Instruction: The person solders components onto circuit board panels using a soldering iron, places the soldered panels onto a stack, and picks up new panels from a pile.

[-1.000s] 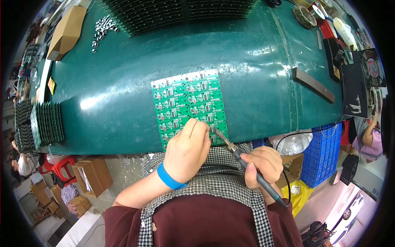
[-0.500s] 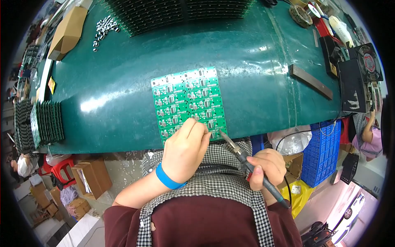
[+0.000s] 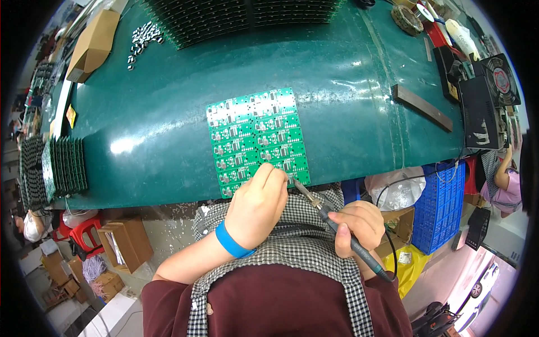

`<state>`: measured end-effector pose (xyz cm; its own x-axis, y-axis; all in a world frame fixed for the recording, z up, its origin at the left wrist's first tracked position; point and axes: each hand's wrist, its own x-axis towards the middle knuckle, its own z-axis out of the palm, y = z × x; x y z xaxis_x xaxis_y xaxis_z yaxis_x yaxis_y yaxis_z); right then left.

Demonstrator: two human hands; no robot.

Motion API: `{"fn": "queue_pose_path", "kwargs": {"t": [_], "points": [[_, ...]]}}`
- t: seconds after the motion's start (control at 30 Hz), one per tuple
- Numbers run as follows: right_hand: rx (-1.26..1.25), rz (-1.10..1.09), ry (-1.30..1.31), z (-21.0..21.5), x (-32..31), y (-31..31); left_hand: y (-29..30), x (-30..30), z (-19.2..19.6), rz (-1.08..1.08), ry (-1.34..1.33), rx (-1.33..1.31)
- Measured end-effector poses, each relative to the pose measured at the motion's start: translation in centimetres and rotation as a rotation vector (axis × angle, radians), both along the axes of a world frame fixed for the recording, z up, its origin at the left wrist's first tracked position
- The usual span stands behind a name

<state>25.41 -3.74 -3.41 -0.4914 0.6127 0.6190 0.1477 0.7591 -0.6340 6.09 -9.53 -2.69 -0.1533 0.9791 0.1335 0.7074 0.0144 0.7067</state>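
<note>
A green circuit board panel point(image 3: 255, 132) with repeated rows of small parts lies on the green table near its front edge. My right hand point(image 3: 362, 224) is closed round the handle of a soldering iron point(image 3: 337, 227). The iron slants up and left, its tip at the lower right part of the panel. My left hand point(image 3: 258, 196), with a blue band on its wrist, is over the panel's lower edge. Its fingers are pinched together close to the iron's tip; whatever sits between them is too small or hidden to make out.
Tall stacks of green boards point(image 3: 241, 22) stand at the back, with more boards point(image 3: 67, 165) at the left edge. Small black-and-white parts point(image 3: 143, 39) lie beside a cardboard box point(image 3: 92, 45). A dark metal bar point(image 3: 422, 108) and a black fan unit point(image 3: 485, 104) are on the right.
The soldering iron's tip has moved slightly left along the panel, and my right hand has shifted with it. My left hand has moved a little to the right.
</note>
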Motion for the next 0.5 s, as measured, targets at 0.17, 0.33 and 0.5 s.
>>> {"fn": "queue_pose_path", "kwargs": {"t": [0.17,0.33,0.5], "points": [[0.000,-0.003,-0.018,0.0,0.2,-0.4,0.0,0.0,-0.1,-0.065,-0.001,0.015],[-0.004,-0.012,-0.017,0.0,0.3,-0.7,0.0,-0.4,0.3,-0.080,0.028,0.018],[0.008,-0.130,0.086,0.3,1.0,-0.9,-1.9,-3.8,1.9,0.104,-0.083,0.079]]}}
